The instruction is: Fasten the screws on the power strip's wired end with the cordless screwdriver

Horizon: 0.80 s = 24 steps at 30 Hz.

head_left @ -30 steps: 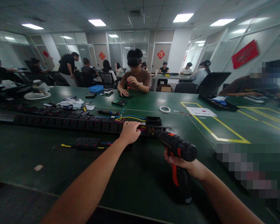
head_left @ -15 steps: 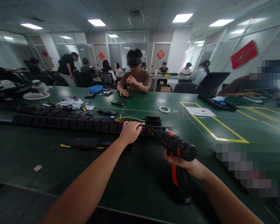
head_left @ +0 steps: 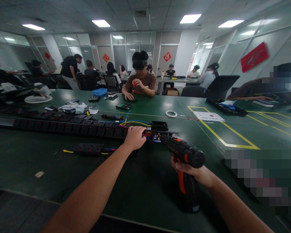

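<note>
The right hand (head_left: 191, 171) is wrapped tight around the handle of a black and orange drill (head_left: 184, 151). The drill's nose points at the right end of a long black strip (head_left: 70, 128), which lies on the green desk (head_left: 135, 197). I cannot tell if the tip touches it. The left hand (head_left: 135, 136) rests on the strip near that same end, but I cannot tell how hard it grips. The two hands are apart. Blue and yellow wires (head_left: 140, 123) run just behind the left hand. A small black socket block (head_left: 91, 148) lies in front of the strip.
</note>
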{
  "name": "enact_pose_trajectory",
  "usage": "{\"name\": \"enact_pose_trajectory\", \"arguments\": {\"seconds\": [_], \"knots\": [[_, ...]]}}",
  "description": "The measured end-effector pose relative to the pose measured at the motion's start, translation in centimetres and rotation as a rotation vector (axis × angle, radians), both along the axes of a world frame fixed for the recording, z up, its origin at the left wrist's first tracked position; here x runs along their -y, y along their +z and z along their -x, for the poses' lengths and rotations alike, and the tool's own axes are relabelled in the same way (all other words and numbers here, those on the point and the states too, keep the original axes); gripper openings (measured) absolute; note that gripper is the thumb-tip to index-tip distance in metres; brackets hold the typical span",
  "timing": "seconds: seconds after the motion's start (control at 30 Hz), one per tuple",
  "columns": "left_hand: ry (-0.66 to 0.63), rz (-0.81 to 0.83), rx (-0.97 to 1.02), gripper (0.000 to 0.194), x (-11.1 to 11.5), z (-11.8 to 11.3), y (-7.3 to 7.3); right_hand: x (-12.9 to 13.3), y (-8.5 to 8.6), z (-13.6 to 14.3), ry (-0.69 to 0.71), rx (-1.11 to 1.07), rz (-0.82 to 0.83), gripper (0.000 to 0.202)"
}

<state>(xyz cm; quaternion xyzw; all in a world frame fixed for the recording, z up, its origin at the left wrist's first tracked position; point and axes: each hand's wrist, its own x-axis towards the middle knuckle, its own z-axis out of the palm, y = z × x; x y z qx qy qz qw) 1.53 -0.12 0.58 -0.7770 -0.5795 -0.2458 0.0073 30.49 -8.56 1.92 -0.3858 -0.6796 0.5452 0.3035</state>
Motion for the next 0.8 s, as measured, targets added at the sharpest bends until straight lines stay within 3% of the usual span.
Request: {"name": "enact_pose_trajectory", "arguments": {"seconds": [0.8], "knots": [[-0.008,-0.01,-0.005,0.047,-0.13,0.09,-0.17,-0.17,-0.37,-0.36,0.003,0.034,-0.009,0.047]]}}
